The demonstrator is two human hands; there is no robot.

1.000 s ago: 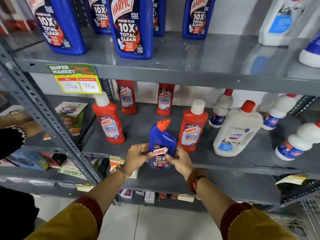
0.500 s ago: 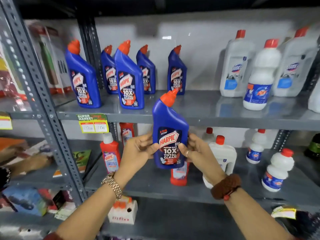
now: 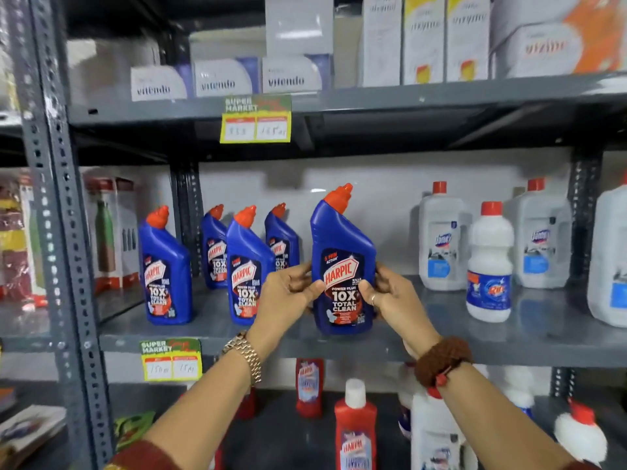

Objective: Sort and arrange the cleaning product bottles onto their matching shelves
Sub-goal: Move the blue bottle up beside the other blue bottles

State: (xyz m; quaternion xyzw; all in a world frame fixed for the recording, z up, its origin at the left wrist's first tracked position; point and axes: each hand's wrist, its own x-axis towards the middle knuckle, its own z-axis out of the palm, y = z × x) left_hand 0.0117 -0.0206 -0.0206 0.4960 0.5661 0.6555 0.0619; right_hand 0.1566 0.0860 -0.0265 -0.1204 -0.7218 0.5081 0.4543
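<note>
A: What is the setting?

B: A grey metal rack (image 3: 64, 232) in a shop, with three shelves in sight. The middle shelf (image 3: 509, 347) carries the toilet cleaner.

A: How many blue bottles stand there?

B: Four stand at the left, in two loose rows: one front left (image 3: 164, 269), one front middle (image 3: 247, 266), and two behind (image 3: 213, 245) (image 3: 281, 235). A fifth, the held bottle (image 3: 342, 262), is in the person's hands.

A: And the white ones?

B: On the right of the same shelf, two square white jugs (image 3: 441, 239) (image 3: 539, 235), a rounder white bottle (image 3: 490, 262) in front between them, and part of another jug (image 3: 610, 259) at the frame's edge.

A: Price tags?

B: Two yellow tags, one (image 3: 256, 118) on the top shelf's edge and one (image 3: 171, 359) on the middle shelf's edge.

A: Describe the held bottle.

B: Deep blue, with an angled orange cap, a dark label with red and white lettering, upright with the label facing out.

A: How is it held?

B: The left hand (image 3: 285, 293) and the right hand (image 3: 393, 296) clasp its sides, thumbs pressed on the label.

A: Where is it?

B: At the front of the middle shelf, to the right of the four blue ones. I cannot tell whether its base touches the shelf.
</note>
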